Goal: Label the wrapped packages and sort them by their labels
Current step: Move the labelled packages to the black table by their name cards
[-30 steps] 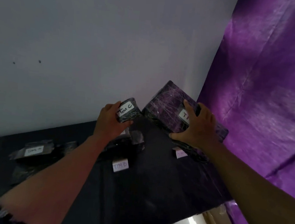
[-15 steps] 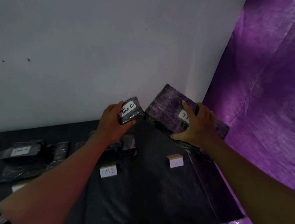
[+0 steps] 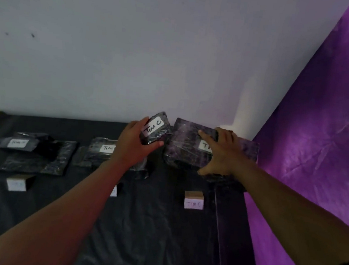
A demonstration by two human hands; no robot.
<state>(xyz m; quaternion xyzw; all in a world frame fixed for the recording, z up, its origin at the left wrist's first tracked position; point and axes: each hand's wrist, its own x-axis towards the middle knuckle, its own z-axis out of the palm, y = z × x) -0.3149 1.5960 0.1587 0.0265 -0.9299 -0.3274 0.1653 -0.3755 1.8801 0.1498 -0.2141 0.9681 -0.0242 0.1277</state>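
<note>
A small black film-wrapped package labelled "TIM C" (image 3: pixel 154 128) is gripped aloft by the left hand (image 3: pixel 134 148). A larger wrapped package (image 3: pixel 189 148), at the table's far right, is clasped by the right hand (image 3: pixel 220 155). The slick film may slip.

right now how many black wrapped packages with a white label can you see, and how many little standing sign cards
Black plastic-wrapped packages with a white label: 4
Small standing sign cards: 3
Total: 7

Improvised indoor sorting corner: bare white wall (image 3: pixel 134 54), purple cloth backdrop (image 3: pixel 322 124), black-covered table (image 3: pixel 150 225)
</note>
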